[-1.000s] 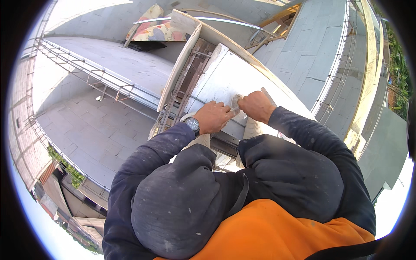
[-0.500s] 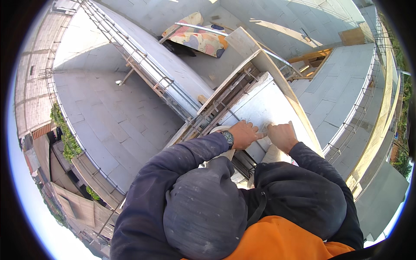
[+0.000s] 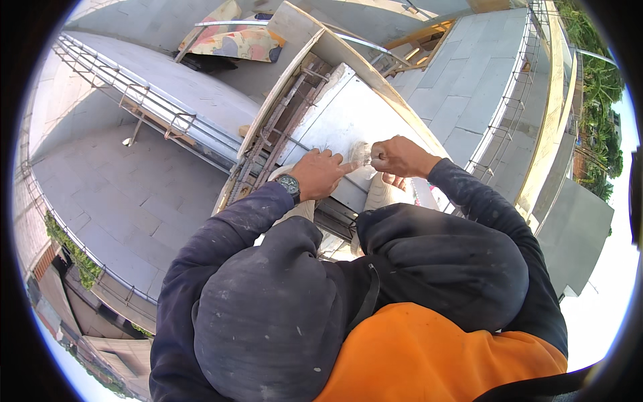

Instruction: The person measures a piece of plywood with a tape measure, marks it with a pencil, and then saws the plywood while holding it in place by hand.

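My left hand (image 3: 317, 174), with a dark watch (image 3: 289, 185) on its wrist, is open over the white panel. Its fingers are spread, and one stretches across to the fingers of my right hand. My right hand (image 3: 402, 158) is closed, knuckles up; whatever its fingers hold, if anything, is too small to make out. Both hands are above the smooth white panel (image 3: 348, 110), by my off-white ribbed footwear (image 3: 387, 195). Rusty steel bars (image 3: 281, 124) run beside the panel on the left, between it and an upright board. My knees are bent up under my forearms.
Plywood boards (image 3: 375, 74) edge the panel. A long rebar cage (image 3: 157, 107) runs off to the left, and another (image 3: 502, 114) stands at the right beside timber planks (image 3: 552, 127). Grey block surfaces (image 3: 134, 194) lie lower down on both sides. A patterned cloth (image 3: 234, 41) lies at the back.
The view has swung to the right, so the surroundings and my hands sit further left. My right hand has turned slightly and stays closed; my left hand stays beside it with a finger stretched out.
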Available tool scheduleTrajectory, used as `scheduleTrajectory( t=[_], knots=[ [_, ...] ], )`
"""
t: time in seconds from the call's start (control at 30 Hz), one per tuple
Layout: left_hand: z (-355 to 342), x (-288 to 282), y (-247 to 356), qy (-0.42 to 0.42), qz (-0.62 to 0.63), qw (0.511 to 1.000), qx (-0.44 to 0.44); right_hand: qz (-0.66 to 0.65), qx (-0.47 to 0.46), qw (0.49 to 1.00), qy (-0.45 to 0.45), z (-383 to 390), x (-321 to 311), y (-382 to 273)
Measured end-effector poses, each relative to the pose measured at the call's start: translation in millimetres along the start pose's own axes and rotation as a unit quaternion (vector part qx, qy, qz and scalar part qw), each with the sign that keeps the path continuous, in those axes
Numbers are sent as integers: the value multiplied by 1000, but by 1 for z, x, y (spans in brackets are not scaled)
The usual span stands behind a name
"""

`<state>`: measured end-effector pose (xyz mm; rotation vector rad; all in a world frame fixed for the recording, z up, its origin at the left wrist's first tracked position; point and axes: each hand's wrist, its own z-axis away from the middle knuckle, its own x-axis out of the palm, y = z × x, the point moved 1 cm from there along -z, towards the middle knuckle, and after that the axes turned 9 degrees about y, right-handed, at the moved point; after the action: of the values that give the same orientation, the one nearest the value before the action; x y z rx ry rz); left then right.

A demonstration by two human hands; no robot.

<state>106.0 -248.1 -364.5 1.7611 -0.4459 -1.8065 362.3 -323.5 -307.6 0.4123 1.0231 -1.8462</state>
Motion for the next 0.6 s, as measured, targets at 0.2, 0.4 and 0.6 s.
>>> scheduleTrajectory(
  t=[0.2, 0.4, 0.6],
  knots=[
    [-13, -33, 10, 174, 166, 970, -37, -289, 134, 945, -69, 11, -27, -7],
    [-35, -59, 5, 155, 201, 962, -103, -398, 95, 912, 14, 1, -18, 0],
    [-7, -60, -13, 113, 203, 946, -224, 203, -46, 976, 63, -1, 34, -5]
  ],
)
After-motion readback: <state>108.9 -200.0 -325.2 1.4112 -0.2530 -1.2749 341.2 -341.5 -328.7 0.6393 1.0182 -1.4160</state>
